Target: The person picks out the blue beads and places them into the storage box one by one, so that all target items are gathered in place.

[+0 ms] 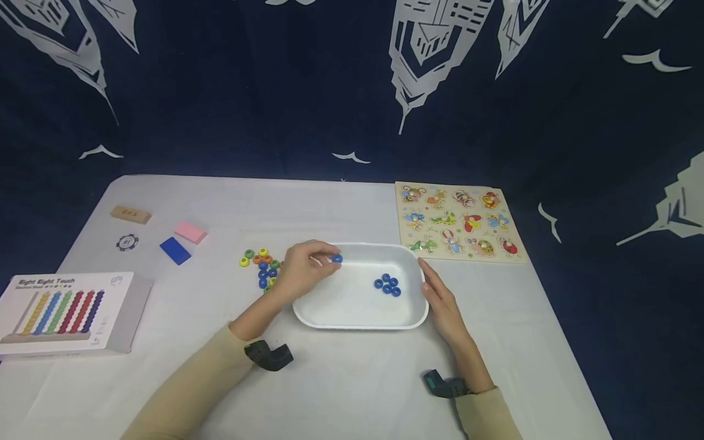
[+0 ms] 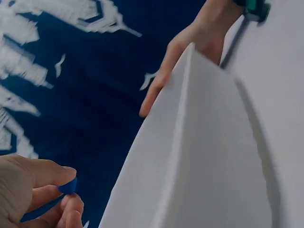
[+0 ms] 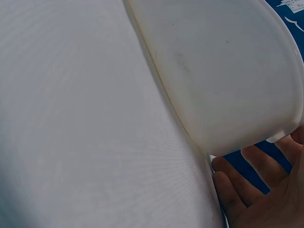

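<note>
In the head view my left hand (image 1: 304, 272) is above the left end of a white tray (image 1: 352, 326), pinching a blue bead (image 1: 337, 258). The left wrist view shows that bead (image 2: 68, 186) between thumb and fingertips. Inside the tray, toward its right, lies a cluster of several blue beads (image 1: 387, 278). My right hand (image 1: 447, 308) touches the tray's right end, its fingers fairly straight along the rim; the right wrist view has the fingers (image 3: 263, 166) spread beside the tray's outer wall. Left of the tray, partly hidden by my left hand, sits a pile of mixed-colour beads (image 1: 263, 260).
A puzzle board with insect pictures (image 1: 462, 221) lies at the back right. At left are a white toy box (image 1: 66, 313), a wooden block (image 1: 131, 214), a round patterned disc (image 1: 127, 242), a pink piece (image 1: 190, 231) and a blue piece (image 1: 175, 250).
</note>
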Action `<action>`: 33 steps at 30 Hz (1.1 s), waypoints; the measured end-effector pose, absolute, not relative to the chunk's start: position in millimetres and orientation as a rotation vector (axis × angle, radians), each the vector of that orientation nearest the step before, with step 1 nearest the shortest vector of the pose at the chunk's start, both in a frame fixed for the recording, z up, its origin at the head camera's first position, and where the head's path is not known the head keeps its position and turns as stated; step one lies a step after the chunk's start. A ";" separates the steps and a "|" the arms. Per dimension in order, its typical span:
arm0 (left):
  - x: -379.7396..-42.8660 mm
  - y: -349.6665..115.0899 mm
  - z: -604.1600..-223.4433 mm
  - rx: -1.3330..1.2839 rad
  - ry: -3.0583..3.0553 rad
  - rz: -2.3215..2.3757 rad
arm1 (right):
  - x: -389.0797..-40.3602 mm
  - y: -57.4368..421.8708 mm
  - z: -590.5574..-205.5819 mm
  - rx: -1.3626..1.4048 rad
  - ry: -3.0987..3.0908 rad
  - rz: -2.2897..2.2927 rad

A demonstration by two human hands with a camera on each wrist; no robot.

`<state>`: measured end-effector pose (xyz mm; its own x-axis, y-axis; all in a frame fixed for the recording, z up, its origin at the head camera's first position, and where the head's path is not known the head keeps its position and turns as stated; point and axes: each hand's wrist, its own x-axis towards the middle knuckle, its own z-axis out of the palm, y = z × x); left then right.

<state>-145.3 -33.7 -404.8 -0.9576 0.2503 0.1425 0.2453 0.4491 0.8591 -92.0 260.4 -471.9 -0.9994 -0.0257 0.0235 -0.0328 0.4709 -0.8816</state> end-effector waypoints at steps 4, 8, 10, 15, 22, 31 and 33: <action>-160.3 1.6 -411.8 0.575 2.648 1.388 | -91.7 259.3 -468.2 0.029 -2.702 1.600; -171.6 27.7 -426.3 0.626 2.647 1.185 | -88.9 254.7 -457.6 0.012 -2.708 1.608; -173.7 36.5 -434.3 0.643 2.650 1.108 | -87.3 252.3 -452.9 0.019 -2.708 1.616; -172.7 48.2 -446.8 0.641 2.640 1.039 | -88.9 255.8 -458.9 0.020 -2.710 1.616; -172.1 50.2 -448.9 0.709 2.579 1.061 | -93.8 263.2 -471.3 0.059 -2.669 1.616; -148.3 20.0 -423.4 0.740 2.702 1.283 | -87.3 254.5 -457.1 0.035 -2.695 1.646; -140.0 3.6 -416.9 0.731 2.741 1.484 | -85.4 251.0 -448.0 0.035 -2.693 1.649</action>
